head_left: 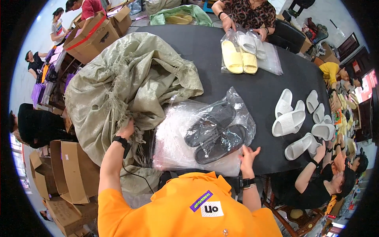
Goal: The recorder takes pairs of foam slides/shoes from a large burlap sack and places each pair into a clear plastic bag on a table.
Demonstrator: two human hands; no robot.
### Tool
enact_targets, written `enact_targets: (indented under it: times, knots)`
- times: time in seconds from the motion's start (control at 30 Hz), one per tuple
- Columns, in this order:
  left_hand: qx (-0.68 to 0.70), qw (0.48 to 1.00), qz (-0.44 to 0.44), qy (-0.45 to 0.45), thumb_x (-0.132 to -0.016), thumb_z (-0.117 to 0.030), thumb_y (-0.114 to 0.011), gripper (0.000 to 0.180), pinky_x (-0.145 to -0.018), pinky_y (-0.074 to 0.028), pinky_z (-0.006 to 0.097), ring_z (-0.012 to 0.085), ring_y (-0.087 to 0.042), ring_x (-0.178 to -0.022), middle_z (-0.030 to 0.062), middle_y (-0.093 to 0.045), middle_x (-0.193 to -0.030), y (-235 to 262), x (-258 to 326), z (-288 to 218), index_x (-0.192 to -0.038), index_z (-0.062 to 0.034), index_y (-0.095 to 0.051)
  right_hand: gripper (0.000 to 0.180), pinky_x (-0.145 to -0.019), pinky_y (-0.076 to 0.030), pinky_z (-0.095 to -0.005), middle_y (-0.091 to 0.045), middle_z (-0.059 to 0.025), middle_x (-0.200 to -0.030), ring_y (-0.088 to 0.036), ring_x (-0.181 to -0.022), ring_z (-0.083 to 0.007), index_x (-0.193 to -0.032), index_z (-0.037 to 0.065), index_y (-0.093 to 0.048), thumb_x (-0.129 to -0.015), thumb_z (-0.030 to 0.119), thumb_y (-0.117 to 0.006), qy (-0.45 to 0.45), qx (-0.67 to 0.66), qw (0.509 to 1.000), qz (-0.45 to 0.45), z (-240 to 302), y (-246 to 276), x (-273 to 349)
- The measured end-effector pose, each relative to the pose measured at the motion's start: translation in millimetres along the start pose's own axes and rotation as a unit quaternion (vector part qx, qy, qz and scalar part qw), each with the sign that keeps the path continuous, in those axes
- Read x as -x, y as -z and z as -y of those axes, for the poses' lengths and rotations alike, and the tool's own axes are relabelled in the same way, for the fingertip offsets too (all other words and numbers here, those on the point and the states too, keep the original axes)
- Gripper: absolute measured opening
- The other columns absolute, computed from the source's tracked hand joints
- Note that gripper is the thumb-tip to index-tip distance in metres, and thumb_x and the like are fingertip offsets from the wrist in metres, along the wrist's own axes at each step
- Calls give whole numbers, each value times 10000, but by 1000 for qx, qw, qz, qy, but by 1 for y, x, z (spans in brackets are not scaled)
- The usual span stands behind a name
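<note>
My left hand [126, 129] is at the frayed mouth of a large olive woven sack [134, 71], its fingers closed on the cloth and partly hidden by the folds. In front of me lies a clear plastic bag [241, 106] with a pair of black slippers [219, 144] inside. It rests on a stack of clear plastic bags [173, 134]. Beside the near right corner of the bagged slippers is my right hand [248, 158], with thumb and forefinger spread apart. Its fingertips are close to the plastic; whether they touch it I cannot tell.
Several loose grey slippers [290, 122] lie on the black table [205, 47] at the right. Across it, a co-worker's hands [262, 33] handle bagged yellow slippers [232, 57]. Another co-worker's hand [320, 149] reaches in from the right. Cardboard boxes [77, 172] stand at the left.
</note>
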State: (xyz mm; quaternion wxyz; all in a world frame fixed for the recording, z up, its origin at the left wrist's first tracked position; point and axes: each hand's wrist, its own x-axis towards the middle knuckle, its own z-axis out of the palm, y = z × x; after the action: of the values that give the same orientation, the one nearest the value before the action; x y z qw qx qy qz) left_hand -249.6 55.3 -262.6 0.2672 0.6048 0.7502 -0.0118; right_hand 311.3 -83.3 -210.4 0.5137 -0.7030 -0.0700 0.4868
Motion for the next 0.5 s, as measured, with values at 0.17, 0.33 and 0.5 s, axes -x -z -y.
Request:
enact_targets:
  times: [0.17,0.33,0.5]
  knots:
    - [-223,958,-8,-182,-744,-144,-516,198,-637,-500,417,344,-625,-738,179,-636,-790,58,50,-182,-829,-20,-646,953,-899,-332,-445,-111,-151,-1434,-310,-1238,-296,-1400,238,61,-779,302,-659,104,-10,990,-92,41,13,-33]
    - [-37,890,237,-388,-790,-268,-540,256,-702,-474,390,317,-609,-789,124,-644,-844,-3,71,-201,-947,-91,-639,908,-823,-384,-388,-268,-137,-1378,-426,-1100,-226,-1409,207,13,-788,262,-647,76,-7,997,-25,49,1,-58]
    - [-169,908,219,-316,-873,-414,-442,384,-708,-462,407,325,-600,-798,165,-627,-807,-31,104,-230,-895,-76,-623,477,-602,-382,-232,-578,-4,-934,-514,-742,-80,-1251,107,-436,-805,180,-588,91,74,991,65,40,7,-75]
